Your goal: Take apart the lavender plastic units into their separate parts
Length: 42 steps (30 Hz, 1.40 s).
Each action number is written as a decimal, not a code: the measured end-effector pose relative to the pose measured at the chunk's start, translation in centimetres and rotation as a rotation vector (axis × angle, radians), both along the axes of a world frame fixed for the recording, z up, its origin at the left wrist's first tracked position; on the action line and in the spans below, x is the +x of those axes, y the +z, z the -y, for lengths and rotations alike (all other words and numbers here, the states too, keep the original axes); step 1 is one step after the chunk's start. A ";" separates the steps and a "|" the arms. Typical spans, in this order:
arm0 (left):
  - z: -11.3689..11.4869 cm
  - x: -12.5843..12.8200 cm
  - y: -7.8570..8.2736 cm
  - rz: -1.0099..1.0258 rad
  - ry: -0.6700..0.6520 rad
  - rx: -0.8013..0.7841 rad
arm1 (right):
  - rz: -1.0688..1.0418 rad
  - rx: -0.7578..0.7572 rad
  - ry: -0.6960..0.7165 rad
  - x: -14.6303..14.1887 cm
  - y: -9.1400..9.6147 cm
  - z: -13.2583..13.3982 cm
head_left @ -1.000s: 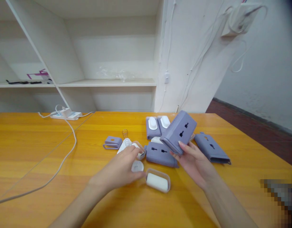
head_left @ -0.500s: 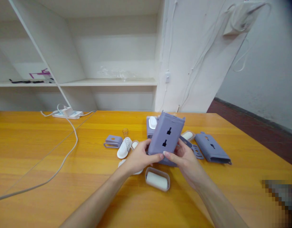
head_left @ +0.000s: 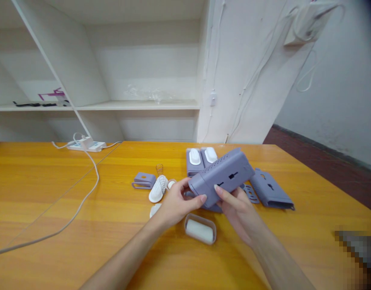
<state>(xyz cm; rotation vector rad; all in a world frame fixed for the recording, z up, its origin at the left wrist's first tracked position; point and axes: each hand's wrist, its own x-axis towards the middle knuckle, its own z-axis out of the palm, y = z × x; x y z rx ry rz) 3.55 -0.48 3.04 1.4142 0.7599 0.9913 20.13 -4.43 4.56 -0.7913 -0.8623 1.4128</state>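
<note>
Both hands hold one purple slotted casing (head_left: 223, 177) just above the orange table (head_left: 52, 201). My left hand (head_left: 176, 203) grips its left end with thumb and fingers. My right hand (head_left: 236, 207) supports it from below, fingers wrapped on its front face. The casing lies on its side, tilted up to the right. Under it, partly hidden, lies another purple casing (head_left: 214, 207). A clear tray with a white pad (head_left: 200, 229) rests just in front of my hands.
A third purple casing (head_left: 271, 189) lies to the right. Two purple holders with white pads (head_left: 200, 159) stand behind. A white pad with a spring (head_left: 158, 189) and a small purple bracket (head_left: 143, 180) sit left. A power strip (head_left: 85, 145) and cable (head_left: 83, 201) cross the left side.
My left hand left the white parts and joined the right on the casing. The casing was turned upright, then rolled onto its side, tilted right.
</note>
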 end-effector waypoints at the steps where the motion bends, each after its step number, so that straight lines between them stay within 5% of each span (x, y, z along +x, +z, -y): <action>1: 0.0 -0.1 0.1 -0.028 0.002 0.003 | 0.012 -0.013 -0.005 0.1 0.0 0.0; 7: 0.6 -0.7 1.5 -0.163 -0.132 0.015 | 0.129 -0.030 -0.032 0.3 0.0 0.0; 12: 1.0 -0.3 1.4 -0.123 0.014 0.059 | 0.053 0.017 -0.112 -0.4 0.7 0.2; 34: 1.8 0.8 2.0 0.021 0.024 -0.047 | 0.007 0.010 -0.158 -0.5 0.6 0.6; 42: 2.5 1.3 0.8 0.178 0.096 -0.152 | -0.022 0.053 -0.230 -0.8 0.7 0.8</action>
